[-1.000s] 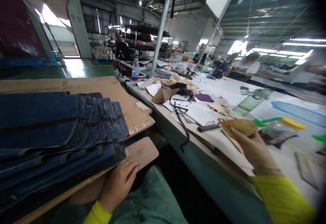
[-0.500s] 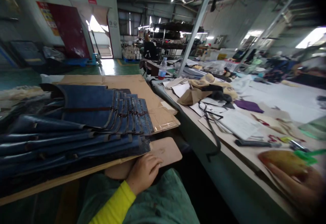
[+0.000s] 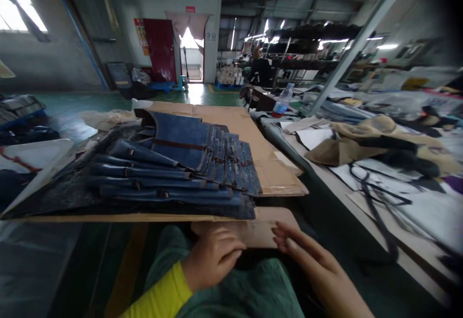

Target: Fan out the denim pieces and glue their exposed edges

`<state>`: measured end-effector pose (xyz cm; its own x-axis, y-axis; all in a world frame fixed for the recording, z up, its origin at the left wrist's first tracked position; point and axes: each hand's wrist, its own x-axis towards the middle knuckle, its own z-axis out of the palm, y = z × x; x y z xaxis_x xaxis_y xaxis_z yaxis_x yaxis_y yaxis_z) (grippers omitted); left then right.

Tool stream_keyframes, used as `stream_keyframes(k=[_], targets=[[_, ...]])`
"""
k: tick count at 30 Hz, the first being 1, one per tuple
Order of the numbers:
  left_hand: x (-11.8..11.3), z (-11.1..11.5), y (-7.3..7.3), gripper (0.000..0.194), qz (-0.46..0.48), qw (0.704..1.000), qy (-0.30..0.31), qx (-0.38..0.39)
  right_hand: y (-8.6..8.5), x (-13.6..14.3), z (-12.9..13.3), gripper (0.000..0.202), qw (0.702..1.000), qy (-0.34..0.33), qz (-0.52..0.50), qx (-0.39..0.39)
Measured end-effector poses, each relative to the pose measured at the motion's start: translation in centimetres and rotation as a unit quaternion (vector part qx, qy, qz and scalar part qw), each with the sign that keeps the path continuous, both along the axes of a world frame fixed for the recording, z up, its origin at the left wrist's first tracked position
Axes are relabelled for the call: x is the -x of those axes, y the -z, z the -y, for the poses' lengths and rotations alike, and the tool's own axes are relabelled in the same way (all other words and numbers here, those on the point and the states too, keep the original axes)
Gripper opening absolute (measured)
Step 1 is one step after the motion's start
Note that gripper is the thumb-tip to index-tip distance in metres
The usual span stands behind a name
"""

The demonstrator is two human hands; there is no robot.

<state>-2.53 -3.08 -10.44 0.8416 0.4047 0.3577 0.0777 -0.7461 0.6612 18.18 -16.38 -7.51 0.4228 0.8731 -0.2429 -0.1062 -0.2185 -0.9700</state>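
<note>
Board [image 3: 269,217], tan and round-cornered, shows just beyond both hands, its far side hidden beneath the cardboard [image 3: 284,171]. Here's the left hand [image 3: 213,260], fingers curled in at the board's near edge; whether it's really gripping, I can't tell, as the fingertips are tucked out of sight. Over on the other side, the right hand [image 3: 311,260] is partly open, fingers bunched and slightly bent, tips by the board's right end; blur leaves contact uncertain, and the frame cuts off the forearm. Right beyond the board, a dark blue stack [image 3: 181,149] of overlapping pieces sits on the cardboard, the pieces covering so much of one another that counting them is hopeless. Off to the right, the table [image 3: 365,221] carries pale papers [image 3: 383,183], crumpled tan cloth [image 3: 376,134] and a black strap [image 3: 376,212] hanging over its near edge, with a purple scrap [image 3: 456,184] sliced by the frame. Now the writing: a bottle [image 3: 283,101] wears a blue label, too blurred to read; the red sign [image 3: 190,9] above the doorway and the red-and-yellow poster [image 3: 141,35] beside the maroon door [image 3: 160,50] are too small to make out.
</note>
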Motion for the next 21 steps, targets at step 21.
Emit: stream_keyframes(k=[21], targets=[[26.1, -19.6, -6.1, 0.063, -0.155, 0.82, -0.507, -0.217, -1.2, 9.6, -11.8, 0.027, 0.911, -0.033, -0.409, -0.042]])
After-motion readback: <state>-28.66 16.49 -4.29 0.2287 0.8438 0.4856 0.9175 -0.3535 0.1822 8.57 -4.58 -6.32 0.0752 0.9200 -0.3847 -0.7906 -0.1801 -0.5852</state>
